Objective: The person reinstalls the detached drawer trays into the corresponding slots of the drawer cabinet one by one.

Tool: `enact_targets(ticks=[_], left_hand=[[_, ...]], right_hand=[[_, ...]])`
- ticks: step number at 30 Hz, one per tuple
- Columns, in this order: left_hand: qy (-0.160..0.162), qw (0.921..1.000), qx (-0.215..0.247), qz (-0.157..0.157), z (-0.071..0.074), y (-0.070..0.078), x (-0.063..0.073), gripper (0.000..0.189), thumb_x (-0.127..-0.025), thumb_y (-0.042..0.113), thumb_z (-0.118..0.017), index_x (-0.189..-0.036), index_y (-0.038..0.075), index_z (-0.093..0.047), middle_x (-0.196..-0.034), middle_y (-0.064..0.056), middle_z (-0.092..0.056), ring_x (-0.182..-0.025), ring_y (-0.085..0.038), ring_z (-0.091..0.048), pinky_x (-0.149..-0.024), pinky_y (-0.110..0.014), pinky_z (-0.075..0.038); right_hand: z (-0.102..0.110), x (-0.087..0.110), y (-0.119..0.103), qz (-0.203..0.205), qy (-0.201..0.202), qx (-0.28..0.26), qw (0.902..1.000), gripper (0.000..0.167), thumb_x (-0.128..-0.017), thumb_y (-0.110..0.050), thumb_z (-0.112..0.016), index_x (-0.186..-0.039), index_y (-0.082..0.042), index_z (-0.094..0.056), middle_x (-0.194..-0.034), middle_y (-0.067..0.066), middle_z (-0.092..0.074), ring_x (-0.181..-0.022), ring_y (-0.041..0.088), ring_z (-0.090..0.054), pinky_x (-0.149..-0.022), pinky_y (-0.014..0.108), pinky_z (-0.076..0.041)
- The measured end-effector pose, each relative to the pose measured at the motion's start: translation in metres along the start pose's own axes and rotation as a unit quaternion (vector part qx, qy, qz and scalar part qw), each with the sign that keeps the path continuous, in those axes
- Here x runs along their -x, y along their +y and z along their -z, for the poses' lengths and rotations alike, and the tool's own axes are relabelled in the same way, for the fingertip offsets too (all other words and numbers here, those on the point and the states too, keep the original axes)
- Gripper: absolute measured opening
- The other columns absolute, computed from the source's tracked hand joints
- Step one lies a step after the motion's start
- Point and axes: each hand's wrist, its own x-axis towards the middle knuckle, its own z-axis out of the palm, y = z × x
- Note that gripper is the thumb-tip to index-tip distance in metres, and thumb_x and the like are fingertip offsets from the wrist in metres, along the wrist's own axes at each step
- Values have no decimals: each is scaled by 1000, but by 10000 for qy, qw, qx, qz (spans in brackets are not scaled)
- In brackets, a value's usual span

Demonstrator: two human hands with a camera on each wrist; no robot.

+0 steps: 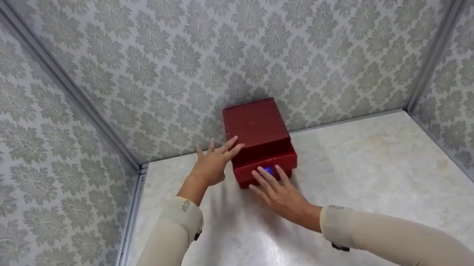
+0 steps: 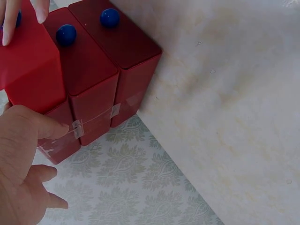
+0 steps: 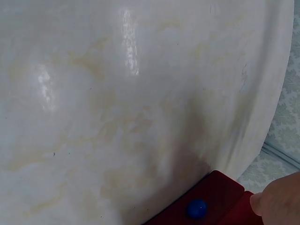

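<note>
A red drawer cabinet (image 1: 255,122) with blue knobs stands on the table against the back wall. Its top drawer (image 1: 244,170) is partly pulled out, and the inside looks dark. My left hand (image 1: 210,165) rests on the cabinet's left side with its fingers spread. At the drawer's front is my right hand (image 1: 283,196), its fingers extended around the blue knob (image 1: 268,170). The left wrist view shows two lower drawers with a middle knob (image 2: 66,35) and a bottom knob (image 2: 109,18), both drawers pushed in.
Patterned wallpaper covers the back wall (image 1: 227,41) and both side walls, with grey rails at the corners. The pale marbled table (image 1: 356,173) extends in front of the cabinet and to both sides. Clear tape (image 2: 115,110) sticks to the cabinet's side.
</note>
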Motion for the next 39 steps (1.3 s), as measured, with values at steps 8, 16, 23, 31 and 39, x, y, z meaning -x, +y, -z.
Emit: enact_targets(ticks=[8,16,23,31,39], left_hand=[[5,10000,-50,2,0,2,0,109,-85,-9,-71,-162,47,-18,-173,14,-8,-148,-59,-24,-105,-86,-19],[-84,10000,29,32,2,3,0,108,-85,-9,-69,-162,47,-17,-173,15,-7,-148,-59,-22,-105,-87,-18],[-137,9996,245,-14,4,2,0,107,-86,-14,-64,-162,47,-20,-172,16,-9,-149,-60,-19,-105,-88,-14],[-120,9995,307,-15,6,5,0,106,-84,-15,-63,-162,46,-22,-172,17,-10,-149,-60,-19,-105,-88,-14],[-63,9998,186,9,3,7,-5,107,-84,-14,-65,-162,46,-21,-172,17,-9,-149,-59,-19,-106,-87,-16]], right_hand=[[-7,-14,9,31,-251,-82,9996,73,-99,-38,-66,-162,-23,-33,-170,19,-21,-157,39,-21,-122,60,-28],[-16,-29,19,-43,-408,-168,9990,57,-106,-31,-54,-160,-20,-38,-169,18,-21,-158,37,-19,-124,57,-25],[-22,-33,25,42,-488,-118,9987,62,-104,-28,-60,-160,-18,-37,-170,18,-20,-158,37,-19,-125,56,-25],[-24,-39,27,33,-696,-97,9975,66,-101,-28,-65,-160,-20,-37,-170,19,-17,-158,38,-16,-126,56,-21],[-22,-36,31,-40,-648,-358,9972,70,-99,-36,-67,-161,-20,-37,-171,18,-16,-159,36,-13,-124,58,-25]])
